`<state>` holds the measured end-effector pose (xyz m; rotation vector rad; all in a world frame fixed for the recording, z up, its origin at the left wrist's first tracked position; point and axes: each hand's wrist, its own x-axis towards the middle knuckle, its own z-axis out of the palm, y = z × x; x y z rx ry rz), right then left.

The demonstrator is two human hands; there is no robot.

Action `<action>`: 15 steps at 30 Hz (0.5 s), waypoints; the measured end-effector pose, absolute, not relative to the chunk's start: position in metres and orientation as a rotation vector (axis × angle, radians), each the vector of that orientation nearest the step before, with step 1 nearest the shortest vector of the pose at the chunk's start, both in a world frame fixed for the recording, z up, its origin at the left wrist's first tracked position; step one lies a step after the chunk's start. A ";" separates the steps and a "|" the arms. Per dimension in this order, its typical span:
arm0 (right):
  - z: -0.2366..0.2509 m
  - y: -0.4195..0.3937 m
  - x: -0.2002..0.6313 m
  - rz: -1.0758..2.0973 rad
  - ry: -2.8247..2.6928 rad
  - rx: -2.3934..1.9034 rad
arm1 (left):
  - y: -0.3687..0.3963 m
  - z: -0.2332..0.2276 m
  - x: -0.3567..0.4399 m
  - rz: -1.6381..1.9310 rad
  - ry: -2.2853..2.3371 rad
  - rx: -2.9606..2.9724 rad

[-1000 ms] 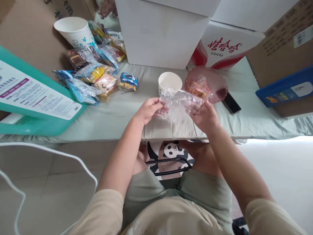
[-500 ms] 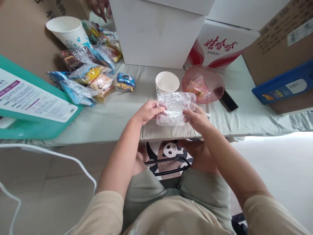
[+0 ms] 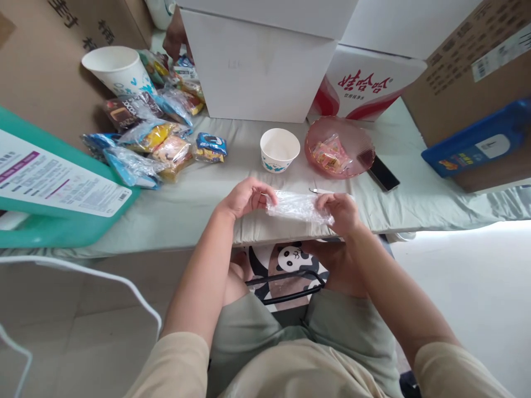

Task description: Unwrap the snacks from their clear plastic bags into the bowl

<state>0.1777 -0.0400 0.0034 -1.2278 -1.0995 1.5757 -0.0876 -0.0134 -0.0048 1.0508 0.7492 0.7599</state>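
My left hand and my right hand together hold a crumpled clear plastic bag, each pinching one end. The bag lies low, flattened against the near edge of the grey-green cloth-covered table. Just beyond it stand a small white paper cup and a pink translucent bowl with wrapped snacks inside. A thin metal object lies on the cloth behind the bag.
A pile of wrapped snacks and a large paper cup sit at far left. A teal box, white box, cardboard boxes and a black phone ring the table. Another person's hand reaches in at the back.
Both hands have brought the plastic bag down from above the cup to the table's near edge and flattened it into a narrower strip. The view shifted slightly.
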 end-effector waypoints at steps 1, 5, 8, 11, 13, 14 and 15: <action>0.003 -0.040 0.177 1.549 -1.094 -1.245 | -0.012 -0.006 -0.086 0.764 0.805 1.122; 0.001 -0.036 0.171 1.359 -0.976 -1.380 | -0.009 -0.009 -0.074 1.010 1.148 1.375; 0.003 -0.033 0.167 1.164 -0.959 -1.392 | -0.011 -0.006 -0.065 1.344 1.394 1.487; 0.008 -0.037 0.158 1.100 -1.088 -1.307 | -0.018 -0.004 -0.054 1.369 1.262 1.639; 0.012 -0.042 0.150 1.204 -1.167 -1.217 | -0.022 -0.006 -0.046 1.251 1.055 1.658; 0.015 -0.044 0.145 1.291 -1.176 -1.167 | -0.022 -0.008 -0.042 1.195 0.966 1.629; 0.016 -0.045 0.141 1.386 -1.165 -1.120 | -0.022 -0.010 -0.038 1.143 0.891 1.581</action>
